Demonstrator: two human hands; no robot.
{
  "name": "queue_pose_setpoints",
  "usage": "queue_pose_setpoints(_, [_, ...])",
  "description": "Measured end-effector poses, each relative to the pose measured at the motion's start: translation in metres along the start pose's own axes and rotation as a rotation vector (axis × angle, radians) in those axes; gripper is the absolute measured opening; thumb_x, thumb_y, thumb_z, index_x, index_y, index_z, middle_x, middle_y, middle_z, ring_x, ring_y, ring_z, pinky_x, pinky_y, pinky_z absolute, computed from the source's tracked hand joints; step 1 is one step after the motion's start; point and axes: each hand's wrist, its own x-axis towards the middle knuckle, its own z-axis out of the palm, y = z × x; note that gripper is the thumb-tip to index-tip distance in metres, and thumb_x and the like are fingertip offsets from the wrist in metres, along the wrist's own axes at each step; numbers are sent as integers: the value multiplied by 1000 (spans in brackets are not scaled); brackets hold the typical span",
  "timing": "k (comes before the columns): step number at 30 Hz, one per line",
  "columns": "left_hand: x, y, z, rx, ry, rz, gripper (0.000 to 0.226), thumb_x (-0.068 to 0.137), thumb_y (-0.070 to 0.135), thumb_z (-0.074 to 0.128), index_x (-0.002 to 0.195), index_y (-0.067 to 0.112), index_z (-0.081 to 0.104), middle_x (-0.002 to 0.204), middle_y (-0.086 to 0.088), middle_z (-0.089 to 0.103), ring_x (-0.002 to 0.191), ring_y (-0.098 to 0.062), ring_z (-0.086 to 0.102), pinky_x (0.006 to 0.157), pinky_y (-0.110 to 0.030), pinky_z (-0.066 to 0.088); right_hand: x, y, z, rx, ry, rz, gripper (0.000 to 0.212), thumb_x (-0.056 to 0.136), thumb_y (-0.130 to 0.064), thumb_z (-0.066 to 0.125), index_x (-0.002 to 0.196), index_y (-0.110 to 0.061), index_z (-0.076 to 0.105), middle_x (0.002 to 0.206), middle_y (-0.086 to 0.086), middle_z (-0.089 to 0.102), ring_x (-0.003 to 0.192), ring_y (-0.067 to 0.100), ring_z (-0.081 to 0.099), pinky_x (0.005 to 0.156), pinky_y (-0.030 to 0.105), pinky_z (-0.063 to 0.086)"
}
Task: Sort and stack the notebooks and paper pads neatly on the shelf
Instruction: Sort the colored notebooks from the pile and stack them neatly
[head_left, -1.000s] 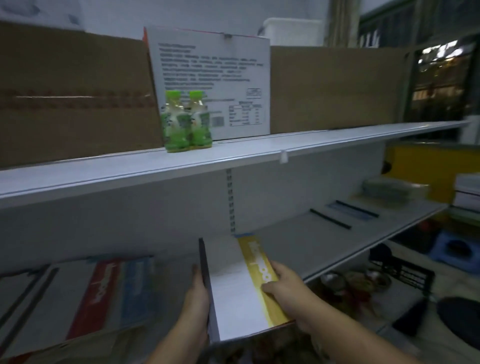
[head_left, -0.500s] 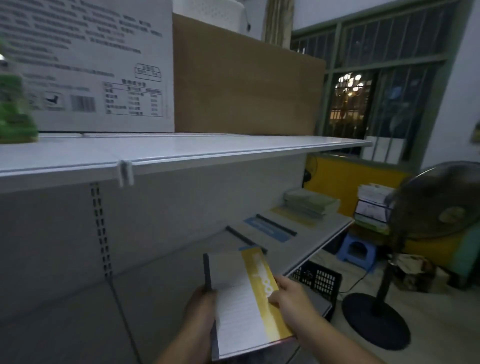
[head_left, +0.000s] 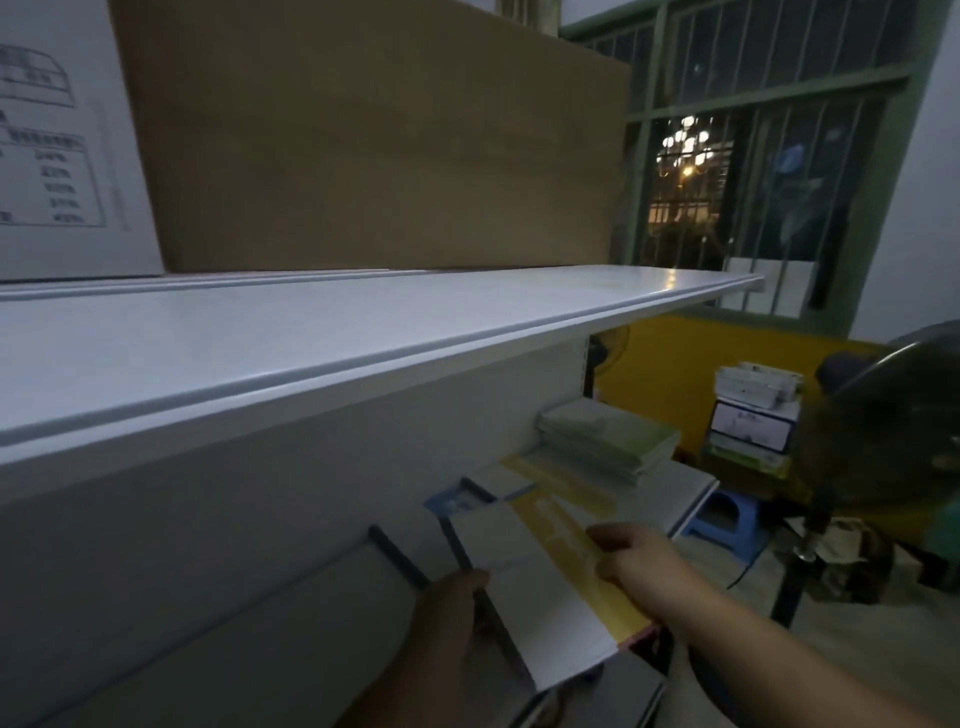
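Notebook (head_left: 535, 587), yellow-banded, hangs over the lower shelf (head_left: 680, 493); left hand (head_left: 452, 613) and right hand (head_left: 639, 561) each have a closed grip on it.

Big brown cardboard box (head_left: 374, 140) sat up top, touching a white printed carton (head_left: 57, 145) on its left. The carton's print was too blurred to read. Green-framed barred window (head_left: 769, 171) was behind, dark outside with a few lights (head_left: 685, 140). Below it was a yellow panel (head_left: 670, 374), with a stack of white boxes (head_left: 753, 410) in front. Blue plastic stool (head_left: 722, 519) stood on the floor near a pedestal fan (head_left: 883, 426) — its head filled the right edge.
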Motion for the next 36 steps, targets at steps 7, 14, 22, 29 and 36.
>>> queue_pose_setpoints(7, [70,9,88,-139,20,19,25,87,4,59,108,-10,60,97,-27,64,87,-38,64,79,-44,52,153,31,-50,-315,-134,-122,46,91,0,40,132,-16,53,127,2,58,104,17,57,79,25,47])
queue_pose_setpoints(14, [116,16,129,199,125,137,99,66,3,79,148,4,24,144,-16,40,124,-34,48,84,-33,48,245,49,-35,-360,-203,-200,23,96,-6,39,97,-11,62,81,22,59,53,17,39,51,22,42])
queue_pose_setpoints(22, [122,-10,157,1382,157,189,104,78,24,75,151,32,2,154,-9,-29,146,-34,-1,115,-43,25,254,65,-23,-554,-218,-372,37,92,-9,45,128,-11,54,127,11,56,114,25,55,94,28,42])
queue_pose_setpoints(29, [124,-17,141,1308,227,367,69,85,22,65,144,32,32,160,1,-4,145,-21,17,114,-28,26,277,67,-17,-596,-236,-444,37,96,-10,40,130,-8,53,130,14,54,117,28,52,98,30,39])
queue_pose_setpoints(36, [120,-10,146,1352,195,317,64,85,20,65,143,22,37,159,-8,7,146,-23,14,117,-30,19,270,66,-16,-950,-173,-550,38,95,-18,38,131,-18,47,133,5,50,120,23,49,100,31,41])
